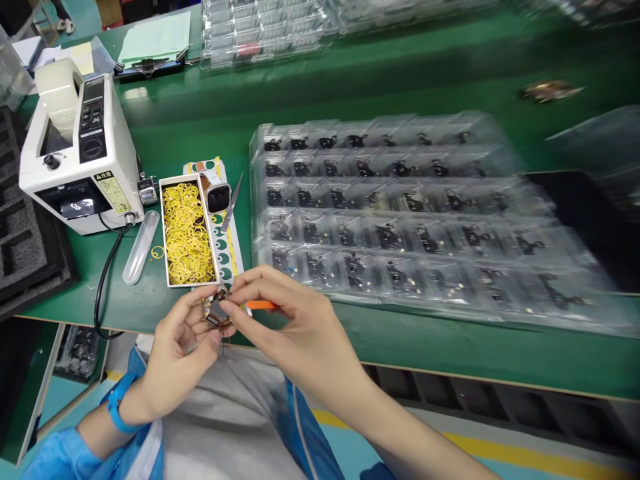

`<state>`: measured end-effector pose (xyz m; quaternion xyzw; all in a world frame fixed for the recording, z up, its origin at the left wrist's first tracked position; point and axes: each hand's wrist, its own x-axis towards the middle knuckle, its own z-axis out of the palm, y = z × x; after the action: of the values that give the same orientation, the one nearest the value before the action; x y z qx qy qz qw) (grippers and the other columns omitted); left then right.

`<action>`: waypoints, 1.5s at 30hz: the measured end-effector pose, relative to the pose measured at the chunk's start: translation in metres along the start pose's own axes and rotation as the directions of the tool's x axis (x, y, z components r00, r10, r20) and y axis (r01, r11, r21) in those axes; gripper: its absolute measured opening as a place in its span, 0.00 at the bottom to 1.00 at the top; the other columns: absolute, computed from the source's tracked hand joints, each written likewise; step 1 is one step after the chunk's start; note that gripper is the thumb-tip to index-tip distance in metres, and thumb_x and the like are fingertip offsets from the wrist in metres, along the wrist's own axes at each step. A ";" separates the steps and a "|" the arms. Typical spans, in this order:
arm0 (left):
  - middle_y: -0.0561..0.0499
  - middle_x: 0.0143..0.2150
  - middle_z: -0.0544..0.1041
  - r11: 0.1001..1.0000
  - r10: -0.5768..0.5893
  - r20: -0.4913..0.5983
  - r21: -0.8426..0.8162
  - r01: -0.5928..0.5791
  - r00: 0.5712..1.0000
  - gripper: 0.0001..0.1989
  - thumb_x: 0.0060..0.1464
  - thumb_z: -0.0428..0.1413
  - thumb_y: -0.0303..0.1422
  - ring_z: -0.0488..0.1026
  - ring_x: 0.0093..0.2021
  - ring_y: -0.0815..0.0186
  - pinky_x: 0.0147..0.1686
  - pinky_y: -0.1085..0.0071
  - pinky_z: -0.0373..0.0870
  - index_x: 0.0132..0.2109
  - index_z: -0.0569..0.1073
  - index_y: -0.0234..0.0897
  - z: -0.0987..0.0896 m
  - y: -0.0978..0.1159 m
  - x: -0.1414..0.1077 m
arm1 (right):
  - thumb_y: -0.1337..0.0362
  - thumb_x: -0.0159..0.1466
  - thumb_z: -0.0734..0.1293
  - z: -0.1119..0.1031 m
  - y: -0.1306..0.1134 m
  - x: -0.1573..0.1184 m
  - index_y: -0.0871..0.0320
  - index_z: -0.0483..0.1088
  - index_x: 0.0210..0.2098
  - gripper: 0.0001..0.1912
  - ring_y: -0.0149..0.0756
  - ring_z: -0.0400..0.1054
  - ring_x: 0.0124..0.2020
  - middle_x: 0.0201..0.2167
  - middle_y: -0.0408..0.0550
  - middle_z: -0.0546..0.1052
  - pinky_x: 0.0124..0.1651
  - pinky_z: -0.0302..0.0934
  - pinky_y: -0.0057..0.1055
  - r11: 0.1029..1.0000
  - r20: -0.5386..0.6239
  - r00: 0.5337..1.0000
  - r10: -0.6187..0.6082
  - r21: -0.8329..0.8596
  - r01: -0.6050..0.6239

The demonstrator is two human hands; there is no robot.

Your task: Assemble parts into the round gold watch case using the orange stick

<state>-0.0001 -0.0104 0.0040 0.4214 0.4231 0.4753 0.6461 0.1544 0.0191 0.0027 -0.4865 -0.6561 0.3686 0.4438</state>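
My left hand (175, 347) is closed, its fingertips and thumb round the edge of a small round electronic assembly (216, 313) with a ring of metal parts and thin wires hanging below it. My right hand (300, 323) reaches in from the right, thumb and forefinger pinched at the upper right of that assembly. An orange stick-like tool (263, 305) lies within the right hand's fingers; its tip is hidden. Just beyond both hands stands a white box (164, 233) full of yellow ring-shaped pieces (187, 233).
To the left is a white tape dispenser (113, 160) with a black cable. Beside the box lie a smartwatch (218, 198), tweezers (233, 203), a sticker sheet (233, 257) and a clear plastic strip (141, 248). A clear compartment tray (350, 177) of small black parts fills the right.
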 end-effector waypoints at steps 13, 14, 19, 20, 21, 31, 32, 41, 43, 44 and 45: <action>0.52 0.30 0.83 0.978 0.139 -0.234 0.185 -0.096 0.962 0.07 0.58 0.62 0.33 0.77 0.24 0.72 0.25 0.82 0.73 0.42 0.76 0.37 0.003 -0.004 -0.001 | 0.69 0.67 0.64 0.007 -0.001 -0.007 0.56 0.67 0.36 0.03 0.34 0.72 0.34 0.33 0.46 0.74 0.35 0.66 0.29 0.982 0.050 0.986 -0.156 -0.102 0.160; 0.52 0.31 0.83 0.971 0.153 -0.219 0.215 -0.105 0.964 0.06 0.58 0.61 0.31 0.78 0.26 0.71 0.27 0.81 0.75 0.43 0.76 0.37 0.001 -0.003 -0.003 | 0.70 0.67 0.64 0.006 -0.002 -0.006 0.57 0.66 0.33 0.05 0.32 0.71 0.32 0.32 0.45 0.73 0.34 0.65 0.28 0.986 0.083 0.986 -0.147 -0.070 0.152; 0.52 0.33 0.82 0.848 0.217 -0.059 0.506 -0.158 0.974 0.10 0.55 0.58 0.21 0.78 0.32 0.70 0.35 0.78 0.74 0.41 0.80 0.38 -0.010 0.009 -0.001 | 0.73 0.66 0.61 0.002 -0.006 -0.002 0.57 0.64 0.30 0.09 0.33 0.69 0.30 0.28 0.45 0.72 0.30 0.64 0.28 0.949 0.101 0.962 -0.255 -0.164 0.269; 0.52 0.32 0.81 0.811 0.252 -0.045 0.555 -0.185 0.967 0.10 0.52 0.59 0.20 0.76 0.32 0.70 0.34 0.79 0.72 0.37 0.80 0.38 -0.011 0.012 0.001 | 0.73 0.66 0.62 0.002 -0.008 -0.002 0.58 0.66 0.31 0.08 0.34 0.69 0.31 0.29 0.47 0.73 0.30 0.64 0.29 0.917 0.082 0.946 -0.315 -0.231 0.326; 0.53 0.30 0.79 0.790 0.286 -0.051 0.578 -0.206 0.957 0.08 0.50 0.60 0.20 0.74 0.31 0.70 0.32 0.79 0.70 0.33 0.80 0.37 -0.012 0.014 0.003 | 0.73 0.66 0.62 0.002 -0.009 -0.004 0.58 0.67 0.32 0.07 0.35 0.70 0.31 0.30 0.48 0.75 0.30 0.64 0.29 0.871 0.049 0.920 -0.390 -0.303 0.386; 0.55 0.23 0.77 0.998 -0.063 -0.188 -0.001 0.064 0.980 0.17 0.47 0.69 0.36 0.73 0.23 0.72 0.25 0.79 0.72 0.28 0.68 0.36 -0.008 0.013 0.009 | 0.72 0.70 0.64 0.010 -0.011 -0.020 0.59 0.72 0.40 0.06 0.32 0.66 0.26 0.32 0.48 0.82 0.29 0.61 0.32 0.570 -0.042 0.707 -0.706 -0.626 0.532; 0.55 0.23 0.78 0.998 -0.068 -0.179 -0.025 0.065 0.981 0.17 0.48 0.69 0.37 0.73 0.23 0.73 0.26 0.80 0.73 0.30 0.69 0.36 -0.007 0.013 0.007 | 0.72 0.70 0.64 0.011 -0.009 -0.017 0.60 0.72 0.41 0.06 0.32 0.67 0.27 0.34 0.50 0.83 0.30 0.62 0.32 0.602 -0.059 0.731 -0.680 -0.615 0.510; 0.52 0.35 0.84 0.961 0.147 -0.147 0.255 -0.106 0.978 0.12 0.60 0.58 0.26 0.79 0.30 0.72 0.34 0.81 0.76 0.49 0.78 0.40 0.000 0.008 -0.009 | 0.74 0.68 0.65 0.017 0.003 -0.014 0.64 0.70 0.41 0.03 0.36 0.73 0.29 0.33 0.56 0.83 0.29 0.64 0.31 0.655 -0.062 0.747 -0.662 -0.531 0.537; 0.51 0.37 0.85 0.916 0.219 -0.149 0.372 -0.150 0.964 0.14 0.58 0.57 0.22 0.79 0.30 0.73 0.35 0.84 0.76 0.48 0.80 0.39 0.000 0.007 -0.009 | 0.74 0.68 0.64 0.017 0.004 -0.015 0.65 0.70 0.41 0.03 0.36 0.73 0.28 0.31 0.56 0.83 0.29 0.64 0.31 0.643 -0.063 0.733 -0.677 -0.535 0.547; 0.51 0.37 0.85 0.898 0.241 -0.148 0.408 -0.163 0.959 0.15 0.57 0.56 0.21 0.79 0.30 0.73 0.34 0.85 0.75 0.48 0.80 0.38 0.000 0.007 -0.010 | 0.74 0.68 0.64 0.018 0.005 -0.015 0.65 0.71 0.40 0.03 0.36 0.73 0.28 0.31 0.56 0.83 0.29 0.64 0.31 0.638 -0.062 0.727 -0.684 -0.534 0.554; 0.51 0.37 0.85 0.887 0.254 -0.148 0.430 -0.169 0.956 0.15 0.56 0.56 0.20 0.79 0.29 0.73 0.34 0.85 0.75 0.48 0.80 0.37 0.000 0.007 -0.010 | 0.74 0.68 0.64 0.017 0.005 -0.014 0.65 0.71 0.40 0.03 0.36 0.73 0.28 0.31 0.56 0.82 0.29 0.65 0.30 0.633 -0.060 0.720 -0.691 -0.532 0.563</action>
<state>-0.0033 -0.0183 0.0124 0.5422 0.5278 0.4831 0.4406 0.1416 0.0055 -0.0111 -0.3624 -0.7903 -0.0511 0.4914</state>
